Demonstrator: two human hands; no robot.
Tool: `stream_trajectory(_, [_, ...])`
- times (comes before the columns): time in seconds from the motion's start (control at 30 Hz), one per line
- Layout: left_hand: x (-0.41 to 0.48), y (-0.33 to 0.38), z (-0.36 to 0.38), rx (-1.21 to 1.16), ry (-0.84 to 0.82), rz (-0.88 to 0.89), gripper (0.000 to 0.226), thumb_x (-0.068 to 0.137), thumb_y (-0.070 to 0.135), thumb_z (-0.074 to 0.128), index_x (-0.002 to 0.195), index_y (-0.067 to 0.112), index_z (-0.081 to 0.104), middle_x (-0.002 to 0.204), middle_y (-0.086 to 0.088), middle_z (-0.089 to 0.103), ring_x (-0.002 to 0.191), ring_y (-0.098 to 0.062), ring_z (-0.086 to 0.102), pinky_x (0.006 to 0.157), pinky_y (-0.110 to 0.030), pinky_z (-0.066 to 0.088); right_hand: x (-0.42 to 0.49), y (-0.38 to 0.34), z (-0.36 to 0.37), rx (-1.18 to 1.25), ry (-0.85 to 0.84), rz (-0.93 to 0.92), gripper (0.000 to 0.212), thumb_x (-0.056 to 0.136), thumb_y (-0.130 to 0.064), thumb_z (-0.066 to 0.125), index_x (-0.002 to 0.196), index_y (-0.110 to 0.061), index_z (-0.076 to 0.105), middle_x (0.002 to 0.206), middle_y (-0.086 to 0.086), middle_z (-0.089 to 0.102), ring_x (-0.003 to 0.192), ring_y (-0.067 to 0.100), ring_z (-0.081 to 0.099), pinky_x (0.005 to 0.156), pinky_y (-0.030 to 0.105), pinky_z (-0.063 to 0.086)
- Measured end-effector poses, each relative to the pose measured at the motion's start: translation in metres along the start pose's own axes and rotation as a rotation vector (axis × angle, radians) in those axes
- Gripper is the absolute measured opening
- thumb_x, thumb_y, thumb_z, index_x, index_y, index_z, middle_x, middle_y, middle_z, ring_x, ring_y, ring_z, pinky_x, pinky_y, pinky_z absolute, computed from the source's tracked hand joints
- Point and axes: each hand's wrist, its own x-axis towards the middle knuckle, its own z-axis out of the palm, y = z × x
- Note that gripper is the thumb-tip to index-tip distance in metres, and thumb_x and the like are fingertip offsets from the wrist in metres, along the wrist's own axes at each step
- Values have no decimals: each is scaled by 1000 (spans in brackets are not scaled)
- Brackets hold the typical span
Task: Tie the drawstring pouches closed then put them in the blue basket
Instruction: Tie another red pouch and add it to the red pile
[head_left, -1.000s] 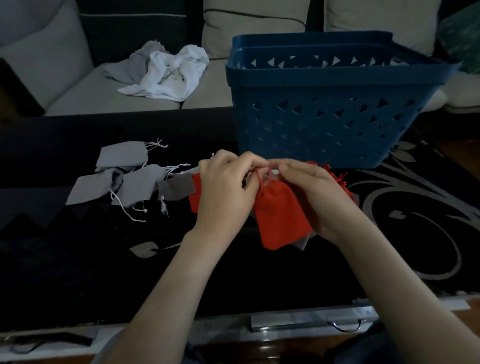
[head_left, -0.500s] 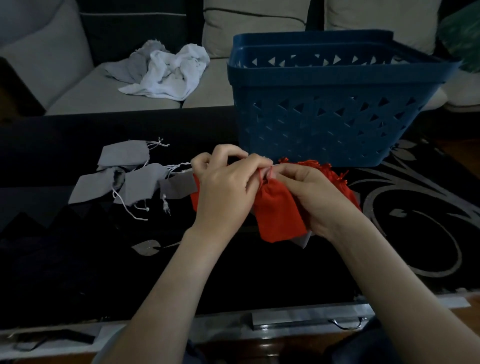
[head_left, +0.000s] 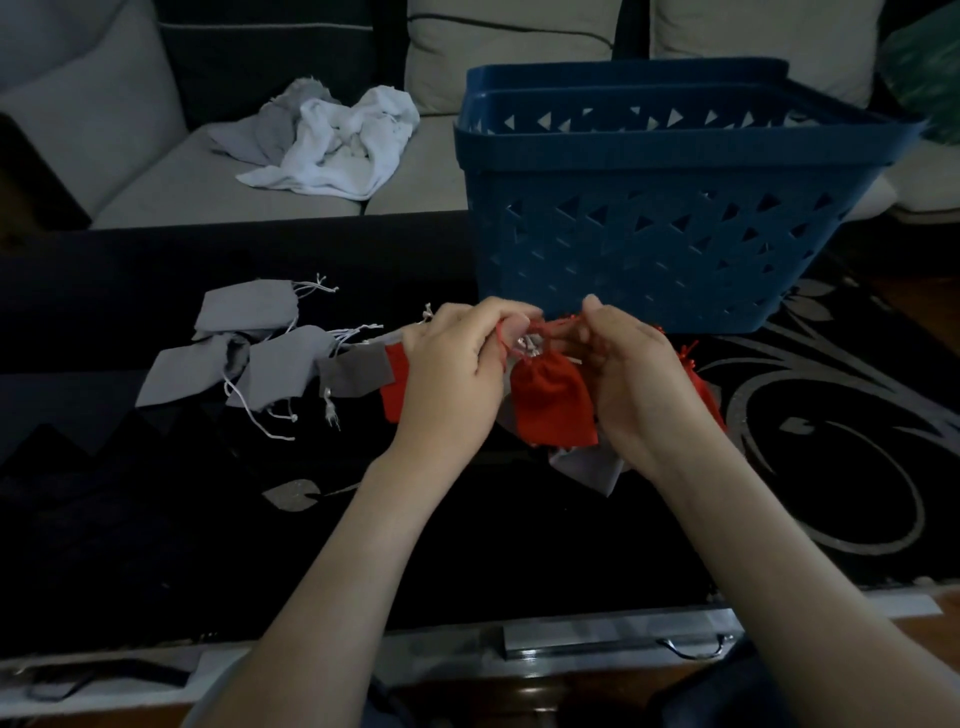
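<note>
A small red drawstring pouch (head_left: 551, 405) hangs between my hands above the dark table. My left hand (head_left: 452, 374) pinches its red cord on the left, and my right hand (head_left: 631, 374) pinches the cord on the right, with the pouch's neck gathered between them. The blue basket (head_left: 660, 218) stands just behind my hands. More red pouches (head_left: 392, 379) lie under and beside my hands, partly hidden. Several grey pouches (head_left: 244, 312) with white cords lie to the left.
The black table (head_left: 831, 441) has a silver floral pattern. A grey pouch (head_left: 587, 467) lies below the red one. A sofa with crumpled white cloth (head_left: 332, 140) sits behind the table. A metal handle (head_left: 696, 647) shows at the table's near edge.
My hands have lifted slightly and drawn apart a little, pulling the red cords outward. The pouch's neck is now gathered tighter.
</note>
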Motion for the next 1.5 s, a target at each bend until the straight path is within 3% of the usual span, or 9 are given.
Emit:
stream_trajectory(0.1, [1,-1,2,-73,3,-84,28,95,36,41,101,31,68,80,20,55,67,-9,53,81,-52,49,-1,-2,0,147,-5,1,42,97,-25,45,63,-10,65,85,13,69,79,21,66,81,34,50])
stream_trajectory(0.23, [3,-5,3,-130,-26,-211,30,101,32,39,87,23,64,65,12,58,59,-2,50,68,-27,42,-7,-13,-3,467,-62,-49,39,95,-24,46,58,-14,54,71,7,66,88,21,68,92,34,49])
stream_trajectory(0.37, [10,-14,-2,-186,54,-395,37,101,28,42,67,18,53,60,0,58,64,-20,58,69,-35,44,-7,-26,-10,592,-66,-33,40,99,-25,41,60,-15,39,47,-2,32,45,11,39,61,27,51])
stream_trajectory(0.53, [10,-19,2,-379,10,-607,37,99,23,44,64,18,58,46,6,55,60,-24,50,69,-40,45,-1,-23,-14,308,-19,-7,38,99,-26,40,63,-15,37,47,-3,28,42,9,21,42,20,28])
stream_trajectory(0.7, [14,-11,-7,-480,-54,-580,36,102,24,39,73,14,58,45,5,54,47,-12,45,51,-23,34,-5,-20,-14,-108,-41,-63,11,92,-21,53,85,-13,51,52,-6,45,40,7,23,39,19,18])
stream_trajectory(0.9, [9,8,-8,-737,-133,-529,30,103,19,36,83,8,56,54,4,62,45,-3,44,50,-16,37,-9,-2,-1,-647,-165,-146,8,88,-6,62,95,-6,66,59,-9,47,49,-2,41,49,9,33])
stream_trajectory(1.17, [6,-1,-11,-595,-240,-365,25,97,7,49,120,17,50,106,4,71,81,0,63,74,-18,47,-12,-6,4,-532,-204,-52,13,92,-11,57,80,-10,61,50,-12,42,40,0,28,40,13,21])
stream_trajectory(1.33, [6,-5,-13,-469,-345,-381,13,94,10,55,98,20,62,75,6,68,62,1,57,64,-18,43,-13,-7,6,-436,-201,-43,12,92,-10,56,81,-8,60,51,-11,49,43,2,35,42,15,25])
stream_trajectory(1.5, [4,-3,-13,-427,-313,-350,11,91,15,61,84,22,66,72,7,68,62,4,58,61,-12,41,-13,-6,7,-361,-185,-62,13,92,-7,55,79,-8,60,55,-9,57,45,-1,48,44,10,36])
